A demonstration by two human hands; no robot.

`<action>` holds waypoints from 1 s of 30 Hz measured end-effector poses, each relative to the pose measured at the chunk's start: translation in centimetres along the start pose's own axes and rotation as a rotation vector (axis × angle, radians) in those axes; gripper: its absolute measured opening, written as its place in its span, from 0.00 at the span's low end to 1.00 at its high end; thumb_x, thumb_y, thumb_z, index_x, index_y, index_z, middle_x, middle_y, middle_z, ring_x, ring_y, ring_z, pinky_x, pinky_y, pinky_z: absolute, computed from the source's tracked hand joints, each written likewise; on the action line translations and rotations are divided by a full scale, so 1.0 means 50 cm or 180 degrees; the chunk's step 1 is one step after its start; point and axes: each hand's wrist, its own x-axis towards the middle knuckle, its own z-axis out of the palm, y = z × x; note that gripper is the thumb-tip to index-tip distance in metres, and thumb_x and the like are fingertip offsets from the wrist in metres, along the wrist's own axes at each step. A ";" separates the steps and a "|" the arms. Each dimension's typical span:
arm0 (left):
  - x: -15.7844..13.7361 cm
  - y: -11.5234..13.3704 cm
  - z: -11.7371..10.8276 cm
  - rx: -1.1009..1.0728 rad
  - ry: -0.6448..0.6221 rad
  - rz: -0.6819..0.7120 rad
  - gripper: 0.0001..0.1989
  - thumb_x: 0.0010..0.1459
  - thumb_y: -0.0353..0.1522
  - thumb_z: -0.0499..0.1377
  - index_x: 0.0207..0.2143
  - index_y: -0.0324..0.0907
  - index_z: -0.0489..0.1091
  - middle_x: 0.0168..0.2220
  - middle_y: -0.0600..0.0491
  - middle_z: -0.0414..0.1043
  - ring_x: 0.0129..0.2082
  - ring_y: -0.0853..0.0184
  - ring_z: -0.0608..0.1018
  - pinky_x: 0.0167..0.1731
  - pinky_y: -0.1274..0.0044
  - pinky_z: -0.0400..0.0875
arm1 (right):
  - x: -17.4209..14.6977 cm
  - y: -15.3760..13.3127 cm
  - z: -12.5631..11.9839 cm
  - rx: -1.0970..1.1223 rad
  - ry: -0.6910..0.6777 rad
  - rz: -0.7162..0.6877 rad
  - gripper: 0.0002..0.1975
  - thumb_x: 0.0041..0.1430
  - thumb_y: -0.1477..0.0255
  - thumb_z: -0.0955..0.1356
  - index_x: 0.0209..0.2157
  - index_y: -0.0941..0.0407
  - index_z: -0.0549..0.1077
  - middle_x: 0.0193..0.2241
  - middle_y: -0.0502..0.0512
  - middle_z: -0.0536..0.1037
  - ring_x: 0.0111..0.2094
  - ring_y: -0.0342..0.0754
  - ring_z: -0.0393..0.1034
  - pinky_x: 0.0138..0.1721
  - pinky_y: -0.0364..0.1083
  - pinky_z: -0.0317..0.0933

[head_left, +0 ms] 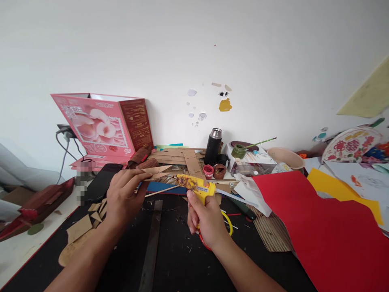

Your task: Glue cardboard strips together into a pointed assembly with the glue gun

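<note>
My right hand (209,221) is wrapped round the handle of a yellow hot glue gun (196,184), stained brown near its front. A translucent glue stick (237,198) juts from its back. The nozzle points left, close to a pointed piece of cardboard (159,171) pinched in my left hand (126,194). Whether nozzle and cardboard touch, I cannot tell. Just below them a thin wooden stick (162,190) slants; its left end is hidden by the left hand. Scissors (229,225) with yellow and red handles lie under my right hand. A metal ruler (152,243) rests on the black mat (179,259).
Cardboard scraps (80,229) and a dark phone (105,180) lie at left, before a pink box (103,125). Behind stand a black flask (213,146), paint jars (208,171) and a brush in a green jar (239,151). Red paper (319,227) covers the right side.
</note>
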 end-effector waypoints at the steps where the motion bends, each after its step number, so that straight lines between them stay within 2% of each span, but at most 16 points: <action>1: 0.000 0.000 0.000 0.0002 -0.0001 0.0003 0.08 0.67 0.26 0.63 0.42 0.48 0.79 0.39 0.50 0.84 0.39 0.57 0.83 0.42 0.66 0.74 | 0.000 -0.001 0.000 0.0002 -0.0006 0.0004 0.38 0.46 0.32 0.76 0.20 0.53 0.67 0.09 0.41 0.60 0.09 0.40 0.59 0.13 0.40 0.50; 13: 0.002 0.001 -0.001 0.0106 0.0008 0.0119 0.06 0.68 0.26 0.63 0.42 0.45 0.78 0.39 0.48 0.84 0.39 0.56 0.83 0.41 0.66 0.74 | 0.000 -0.001 0.000 0.0020 0.0005 0.0031 0.39 0.45 0.31 0.76 0.19 0.53 0.66 0.08 0.41 0.59 0.09 0.40 0.59 0.13 0.39 0.50; 20: 0.000 -0.001 -0.001 0.0040 0.0026 -0.0017 0.07 0.68 0.28 0.63 0.41 0.48 0.80 0.38 0.50 0.84 0.39 0.57 0.83 0.42 0.66 0.74 | -0.001 -0.002 0.000 0.0032 0.0031 0.0051 0.39 0.44 0.31 0.76 0.20 0.54 0.67 0.08 0.41 0.60 0.09 0.40 0.59 0.13 0.39 0.49; 30: 0.004 0.004 -0.002 0.0021 0.0069 0.0099 0.06 0.68 0.26 0.64 0.42 0.47 0.77 0.38 0.50 0.83 0.38 0.57 0.82 0.41 0.66 0.74 | 0.003 0.002 -0.002 0.0119 0.0016 0.0004 0.38 0.46 0.32 0.76 0.20 0.54 0.67 0.08 0.41 0.60 0.09 0.39 0.59 0.12 0.39 0.48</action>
